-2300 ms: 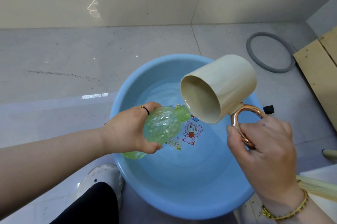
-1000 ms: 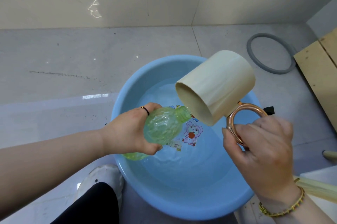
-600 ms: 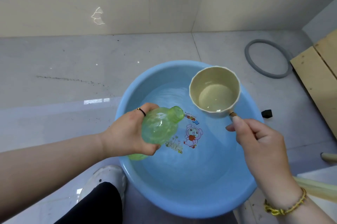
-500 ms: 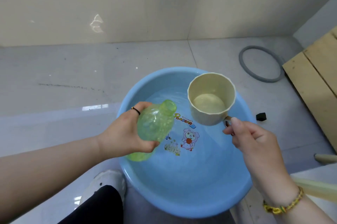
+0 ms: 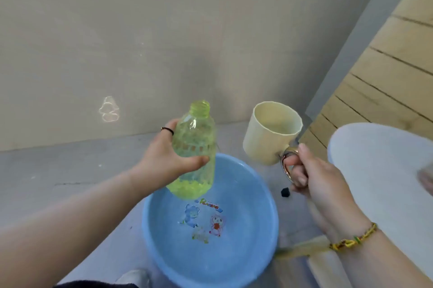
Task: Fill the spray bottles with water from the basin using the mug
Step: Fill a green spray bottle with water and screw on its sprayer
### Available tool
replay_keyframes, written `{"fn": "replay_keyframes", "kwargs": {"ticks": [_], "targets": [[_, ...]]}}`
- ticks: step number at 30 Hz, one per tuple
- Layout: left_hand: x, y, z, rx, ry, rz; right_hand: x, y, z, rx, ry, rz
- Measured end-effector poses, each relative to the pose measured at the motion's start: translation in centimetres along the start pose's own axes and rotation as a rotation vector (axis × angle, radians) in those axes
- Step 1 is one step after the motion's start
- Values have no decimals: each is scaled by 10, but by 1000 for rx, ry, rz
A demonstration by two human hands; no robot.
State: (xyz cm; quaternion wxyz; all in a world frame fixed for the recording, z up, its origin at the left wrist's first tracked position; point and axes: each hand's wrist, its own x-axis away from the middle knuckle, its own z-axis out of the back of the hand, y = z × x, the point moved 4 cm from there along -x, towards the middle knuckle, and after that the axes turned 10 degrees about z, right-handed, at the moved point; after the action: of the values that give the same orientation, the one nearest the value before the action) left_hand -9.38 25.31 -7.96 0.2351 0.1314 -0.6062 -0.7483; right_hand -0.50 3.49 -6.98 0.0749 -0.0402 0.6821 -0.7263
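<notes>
The left grip [image 5: 168, 161] is curled round the middle of the green spray bottle [image 5: 194, 147], thumb across its front and fingers behind it; a dark ring [image 5: 167, 130] sits on one finger. The bottle stands nearly upright in the air, its threaded neck open and capless, its base above the far edge of the basin [image 5: 262, 194]. Its ribbed, see-through wall is blurred, so I cannot tell how much water it holds.

The right grip [image 5: 314, 177] pinches the mug's metal ring handle [image 5: 287, 165], thumb on top and fingers threaded through. The cream mug [image 5: 271, 133] is held upright beside the bottle, apart from it, mouth up and tipped a little toward the camera. Whether water lies inside is not clear. A woven bracelet [image 5: 351, 240] circles that wrist.

The blue basin sits on the floor [image 5: 70, 165] below both, holding clear water over cartoon pictures [image 5: 210, 222] on its bottom. A small black object [image 5: 285, 192] lies on the floor just beside its right rim.

The floor is pale grey and meets a beige wall [image 5: 117, 29]. Slatted wooden boards [image 5: 386, 76] rise on the right, with a white round surface [image 5: 379, 170] in front of them.
</notes>
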Motion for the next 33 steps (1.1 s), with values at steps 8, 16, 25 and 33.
{"fn": "replay_keyframes", "kwargs": {"ticks": [8,16,25,33], "targets": [[49,36,-49,245,-48,12,39,-36,74,-117,287,56],[55,29,-65,116,-48,3,52,-25,122,28,345,70],[42,24,-66,70,-21,19,45,-18,136,-36,385,-19],[48,26,-72,50,-48,19,41,-16,144,-92,372,-2]]}}
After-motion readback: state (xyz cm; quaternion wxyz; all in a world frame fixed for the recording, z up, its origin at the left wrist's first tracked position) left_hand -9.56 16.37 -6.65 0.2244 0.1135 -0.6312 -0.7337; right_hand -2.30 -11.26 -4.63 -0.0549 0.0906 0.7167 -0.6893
